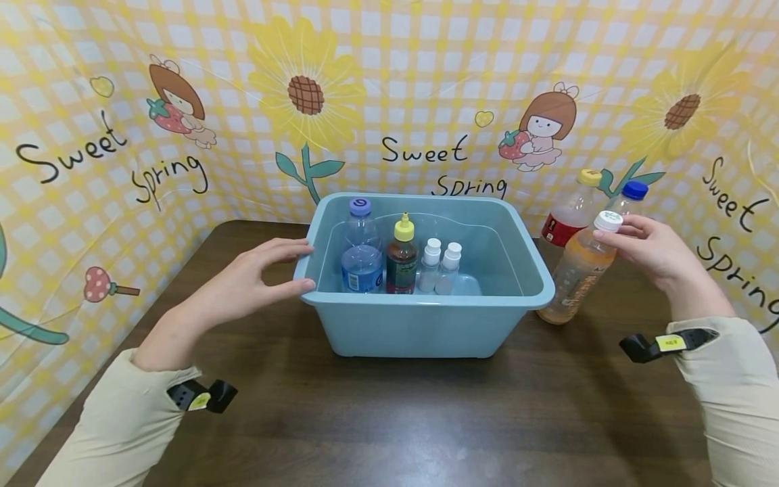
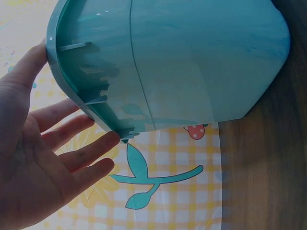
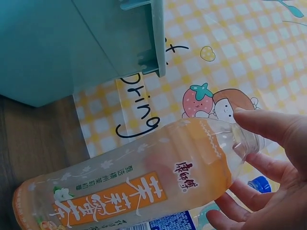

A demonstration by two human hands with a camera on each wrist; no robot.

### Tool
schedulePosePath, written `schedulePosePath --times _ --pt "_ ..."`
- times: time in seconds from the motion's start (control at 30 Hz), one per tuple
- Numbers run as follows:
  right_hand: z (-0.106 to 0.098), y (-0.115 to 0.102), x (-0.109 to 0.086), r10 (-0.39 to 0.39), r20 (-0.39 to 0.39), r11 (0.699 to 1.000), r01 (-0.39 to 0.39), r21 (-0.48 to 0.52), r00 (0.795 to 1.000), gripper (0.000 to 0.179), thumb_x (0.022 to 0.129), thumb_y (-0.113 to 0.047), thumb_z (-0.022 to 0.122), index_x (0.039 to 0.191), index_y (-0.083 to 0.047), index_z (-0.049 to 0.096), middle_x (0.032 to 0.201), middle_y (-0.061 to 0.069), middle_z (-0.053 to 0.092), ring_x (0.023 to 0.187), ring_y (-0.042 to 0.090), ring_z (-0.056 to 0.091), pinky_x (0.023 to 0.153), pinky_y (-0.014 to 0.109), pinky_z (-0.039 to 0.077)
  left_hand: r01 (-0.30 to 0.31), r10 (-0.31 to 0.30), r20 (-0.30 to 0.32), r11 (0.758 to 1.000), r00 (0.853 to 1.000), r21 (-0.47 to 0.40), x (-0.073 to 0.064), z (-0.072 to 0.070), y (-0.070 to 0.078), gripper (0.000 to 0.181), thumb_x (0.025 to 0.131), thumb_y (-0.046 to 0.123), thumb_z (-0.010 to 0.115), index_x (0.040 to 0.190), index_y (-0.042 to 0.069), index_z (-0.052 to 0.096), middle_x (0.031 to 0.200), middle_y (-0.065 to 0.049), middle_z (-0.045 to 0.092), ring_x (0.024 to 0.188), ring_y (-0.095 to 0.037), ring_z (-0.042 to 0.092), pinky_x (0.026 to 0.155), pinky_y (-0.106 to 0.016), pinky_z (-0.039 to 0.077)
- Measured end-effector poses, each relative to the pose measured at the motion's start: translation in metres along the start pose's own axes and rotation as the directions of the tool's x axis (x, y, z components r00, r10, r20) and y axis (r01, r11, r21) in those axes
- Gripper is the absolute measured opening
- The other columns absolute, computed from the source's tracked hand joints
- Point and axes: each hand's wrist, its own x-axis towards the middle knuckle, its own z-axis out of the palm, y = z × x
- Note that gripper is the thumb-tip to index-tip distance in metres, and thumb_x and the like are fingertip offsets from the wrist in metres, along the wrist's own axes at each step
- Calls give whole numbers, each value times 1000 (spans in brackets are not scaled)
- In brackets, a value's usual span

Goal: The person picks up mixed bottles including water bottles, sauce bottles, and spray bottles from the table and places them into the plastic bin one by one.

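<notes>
while the left hand (image 1: 240,281) came in from the lower left, its fingers and thumb were spread wide and nearly straight, the tips resting on the left end of the blue tub (image 1: 420,331) without closing around anything. the tub stood on the table (image 1: 389,419), mid-view. inside it, from left to right, were a purple-capped bottle (image 1: 362,264), a dark yellow-capped bottle (image 1: 402,260) and two small white-capped bottles (image 1: 429,264); the front rim hid the bottoms of the two taller ones.

just beyond the tub's right end was the orange bottle (image 1: 583,270), leaning with its neck to the right; whether its base touched the table was hard to tell. behind it were a red-labelled bottle (image 1: 562,226) and a blue-capped bottle (image 1: 634,191), both partly covered, the second mostly by the hand. farthest right, the right hand (image 1: 654,253) reached in with its wrist low, thumb and fingers closed in a pinch on the orange bottle's neck, just under the white cap. the bottle's body hung below and to the left of those fingers; the right wrist view did not show the cap clearly.
</notes>
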Motion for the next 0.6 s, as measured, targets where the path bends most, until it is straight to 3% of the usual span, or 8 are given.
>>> schedulePosePath --times 0.53,0.6 --pt "-5 -12 -5 -44 -44 998 46 45 998 16 89 -32 62 96 -43 54 84 -34 55 83 -15 52 70 6 44 10 -10 11 1000 1000 5 1 0 -1 62 86 44 64 137 14 46 143 -8 42 130 -31 43 99 -57 40" --pt "-7 -16 -7 -33 -39 998 34 44 999 16 89 -33 61 100 -42 53 86 -34 55 85 -14 52 78 9 44 10 -10 11 1000 1000 6 1 0 -1 62 86 44 64 137 14 46 143 -8 42 130 -32 43 100 -57 40"
